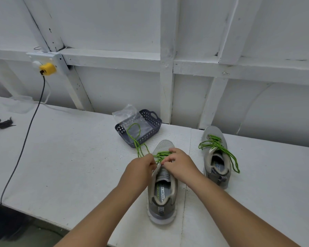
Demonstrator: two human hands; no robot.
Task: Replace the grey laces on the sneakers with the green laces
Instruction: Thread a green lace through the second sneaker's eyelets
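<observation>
A grey sneaker (162,193) stands on the white table, heel toward me, with a green lace (136,139) threaded through its front eyelets. The lace's free length loops away to the left, over the basket. My left hand (141,166) pinches the lace at the sneaker's left side. On the right side, my right hand (180,163) has its fingers curled on the lace over the eyelets. A second grey sneaker (217,157) stands to the right, laced in green with loose ends hanging off its sides.
A dark plastic basket (150,122) with a clear plastic bag (128,114) in it sits behind the near sneaker. Dark laces (0,123) lie at the far left. A grey cable (25,139) runs from a yellow plug (47,69) across the table. White wall behind.
</observation>
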